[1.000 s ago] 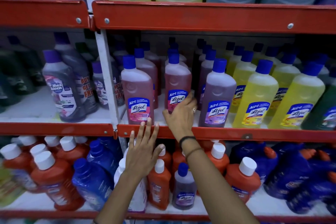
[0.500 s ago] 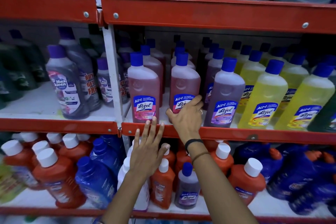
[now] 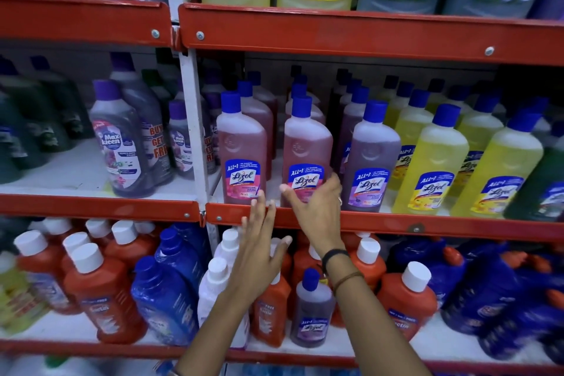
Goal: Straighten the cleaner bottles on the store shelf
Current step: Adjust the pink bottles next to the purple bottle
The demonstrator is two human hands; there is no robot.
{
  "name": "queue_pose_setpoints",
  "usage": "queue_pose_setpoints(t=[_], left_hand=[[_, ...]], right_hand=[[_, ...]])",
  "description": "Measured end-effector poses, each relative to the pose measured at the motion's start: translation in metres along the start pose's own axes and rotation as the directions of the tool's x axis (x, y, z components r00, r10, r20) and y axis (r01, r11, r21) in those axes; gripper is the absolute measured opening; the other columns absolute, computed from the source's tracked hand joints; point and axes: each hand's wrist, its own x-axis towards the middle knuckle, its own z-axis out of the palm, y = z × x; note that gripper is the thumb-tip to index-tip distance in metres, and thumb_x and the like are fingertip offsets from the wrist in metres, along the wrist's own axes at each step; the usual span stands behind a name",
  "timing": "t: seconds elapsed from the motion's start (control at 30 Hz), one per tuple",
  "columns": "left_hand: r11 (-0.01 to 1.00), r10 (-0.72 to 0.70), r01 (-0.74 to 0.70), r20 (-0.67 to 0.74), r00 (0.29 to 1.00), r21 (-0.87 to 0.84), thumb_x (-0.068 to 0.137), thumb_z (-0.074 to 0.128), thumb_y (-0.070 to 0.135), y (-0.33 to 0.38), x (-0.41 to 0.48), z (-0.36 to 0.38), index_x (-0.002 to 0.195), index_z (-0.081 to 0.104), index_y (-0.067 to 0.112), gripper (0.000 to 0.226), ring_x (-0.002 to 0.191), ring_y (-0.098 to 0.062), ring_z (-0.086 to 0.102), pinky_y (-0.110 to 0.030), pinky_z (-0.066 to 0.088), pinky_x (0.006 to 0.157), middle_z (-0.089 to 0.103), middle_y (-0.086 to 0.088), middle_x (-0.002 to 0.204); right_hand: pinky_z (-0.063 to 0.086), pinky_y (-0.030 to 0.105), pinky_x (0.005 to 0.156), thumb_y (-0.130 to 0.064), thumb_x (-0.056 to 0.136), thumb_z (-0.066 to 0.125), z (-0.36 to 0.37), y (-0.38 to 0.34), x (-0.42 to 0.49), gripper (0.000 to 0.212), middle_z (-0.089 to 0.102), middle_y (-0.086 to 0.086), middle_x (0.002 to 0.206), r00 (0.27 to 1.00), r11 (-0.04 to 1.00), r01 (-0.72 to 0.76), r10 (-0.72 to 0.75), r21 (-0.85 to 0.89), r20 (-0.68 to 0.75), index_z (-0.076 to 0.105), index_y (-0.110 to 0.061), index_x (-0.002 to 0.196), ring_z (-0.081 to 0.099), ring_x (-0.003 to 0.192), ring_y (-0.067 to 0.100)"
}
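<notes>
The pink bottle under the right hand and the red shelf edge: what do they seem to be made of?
Pink bottle: probably translucent matte plastic, since the liquid shows through; blue cap, glossy label. Shelf edge: likely red-painted metal, judging by its sheen and bolts.

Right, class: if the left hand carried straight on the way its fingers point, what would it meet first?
Probably the left hand meets the pink blue-capped Lizol bottle at the red shelf edge; depth is unclear.

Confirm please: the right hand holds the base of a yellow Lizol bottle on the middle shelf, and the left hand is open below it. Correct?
Not quite. In the head view the right hand holds a pink Lizol bottle, not a yellow one. The rest stands: middle shelf, left hand open below it.
</notes>
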Motion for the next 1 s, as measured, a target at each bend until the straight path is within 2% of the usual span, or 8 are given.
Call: queue_pose_setpoints(t=[0.13, 0.2, 0.3, 0.47, 0.57, 0.73, 0.83, 1.0], left_hand=[[0.946, -0.007, -0.001, -0.024, 1.0, -0.323, 0.095, 0.05, 0.024, 0.029, 0.02, -0.01, 0.147, 0.004, 0.027, 0.07, 0.144, 0.0, -0.002, -0.007, 0.009, 0.112, -0.004, 0.004, 0.16], [0.9, -0.115, 0.145, 0.097, 0.989, -0.412, 0.092, 0.053, 0.025, 0.03, 0.037, -0.011, 0.144, -0.001, 0.039, 0.076, 0.144, -0.002, 0.002, -0.024, 0.013, 0.119, 0.0, 0.007, 0.16], [0.784, -0.18, 0.284, 0.235, 0.955, -0.553, 0.088, 0.055, 0.019, 0.026, 0.052, -0.012, 0.146, 0.0, 0.042, 0.083, 0.141, -0.005, 0.024, -0.041, 0.024, 0.118, 0.019, 0.004, 0.158], [0.699, -0.212, 0.381, 0.332, 0.919, -0.605, 0.093, 0.049, -0.004, 0.023, 0.057, -0.014, 0.149, 0.002, 0.025, 0.079, 0.12, 0.009, 0.037, -0.001, 0.04, 0.085, 0.034, 0.013, 0.138], [0.697, -0.221, 0.383, 0.327, 0.919, -0.606, 0.093, 0.051, -0.001, 0.024, 0.057, -0.016, 0.149, 0.004, 0.027, 0.078, 0.126, 0.003, 0.032, 0.002, 0.04, 0.079, 0.034, 0.014, 0.135], [0.769, -0.281, 0.198, -0.044, 0.959, -0.607, 0.092, 0.054, 0.004, 0.043, 0.044, -0.008, 0.142, 0.034, 0.024, 0.058, 0.126, -0.006, 0.045, -0.021, 0.04, 0.102, 0.043, 0.002, 0.142], [0.847, -0.189, 0.008, -0.288, 0.939, -0.531, 0.087, 0.052, 0.008, 0.066, 0.037, 0.007, 0.124, 0.051, 0.021, 0.04, 0.12, -0.011, 0.051, -0.02, 0.042, 0.099, 0.052, -0.003, 0.129], [0.806, -0.077, 0.092, 0.051, 0.996, -0.585, 0.083, 0.052, 0.015, 0.097, 0.048, 0.038, 0.133, 0.039, 0.034, 0.055, 0.131, -0.001, 0.04, -0.021, 0.036, 0.106, 0.042, -0.001, 0.143]], right_hand=[[0.045, 0.018, 0.096, -0.053, 0.084, 0.056, -0.016, 0.02, -0.005, 0.074, 0.051, 0.006, 0.134, 0.994, 0.908, -0.069, 0.027, 0.414, 0.105, 0.028, -0.011, 0.14, 0.053, 0.119, 0.015], [0.041, -0.001, 0.078, -0.041, 0.092, 0.048, -0.024, 0.021, -0.005, 0.056, 0.056, 0.001, 0.124, 0.988, 0.892, -0.069, -0.003, 0.446, 0.157, 0.037, -0.01, 0.137, 0.057, 0.106, 0.003], [0.043, 0.0, 0.066, -0.041, 0.094, 0.039, -0.029, 0.023, -0.004, 0.043, 0.065, -0.003, 0.103, 0.986, 0.877, -0.013, -0.068, 0.479, 0.15, 0.055, -0.012, 0.121, 0.06, 0.086, -0.014], [0.044, 0.002, 0.061, -0.041, 0.095, 0.036, -0.031, 0.023, -0.004, 0.037, 0.066, -0.006, 0.094, 0.988, 0.87, -0.01, -0.068, 0.493, 0.141, 0.059, -0.016, 0.11, 0.06, 0.081, -0.015], [0.047, 0.005, 0.063, -0.052, 0.089, 0.034, -0.032, 0.026, -0.002, 0.047, 0.068, -0.002, 0.097, 0.986, 0.874, -0.014, -0.069, 0.485, 0.153, 0.06, -0.018, 0.109, 0.063, 0.085, -0.006], [0.048, 0.017, 0.084, -0.048, 0.092, 0.041, -0.047, 0.039, -0.012, 0.04, 0.068, 0.002, 0.109, 0.991, 0.819, 0.123, -0.068, 0.561, -0.118, 0.063, -0.019, 0.107, 0.062, 0.105, 0.011], [0.042, 0.015, 0.09, -0.037, 0.092, 0.039, -0.069, 0.059, -0.009, 0.042, 0.062, 0.009, 0.119, 0.951, 0.803, 0.226, -0.059, 0.551, -0.303, 0.057, -0.008, 0.116, 0.056, 0.11, 0.007], [0.034, 0.008, 0.099, -0.049, 0.09, 0.034, -0.087, 0.083, 0.012, 0.059, 0.038, -0.005, 0.144, 0.996, 0.795, 0.06, -0.007, 0.604, -0.089, 0.033, -0.019, 0.141, 0.039, 0.121, -0.016]])
